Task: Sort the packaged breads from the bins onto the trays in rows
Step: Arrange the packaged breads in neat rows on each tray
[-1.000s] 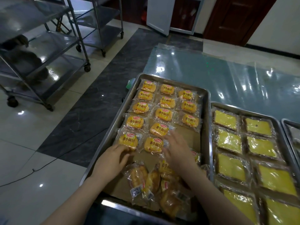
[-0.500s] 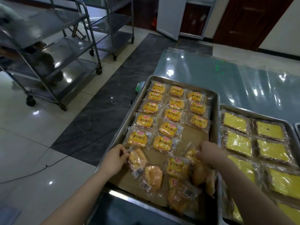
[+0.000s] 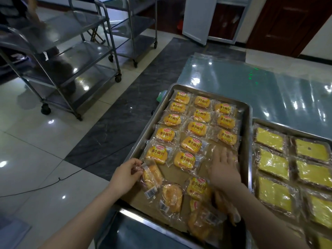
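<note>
Bread packet point(image 3: 150, 175) pinched in left hand point(image 3: 125, 175)

Bread packet point(image 3: 231, 156) mostly under right hand point(image 3: 224, 169); yellow-slice tray point(image 3: 287, 129) cropped rightward.

Bread packets point(image 3: 196, 128) in 3 rows on left tray point(image 3: 248, 133); second tray point(image 3: 269, 124) right.

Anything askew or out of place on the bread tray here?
Yes. At the near end of the left tray, several packaged breads lie jumbled, tilted, some barcode side up, unlike the label-up rows beyond. The left hand pinches one tilted pack; the right hand lies flat on another.
</note>
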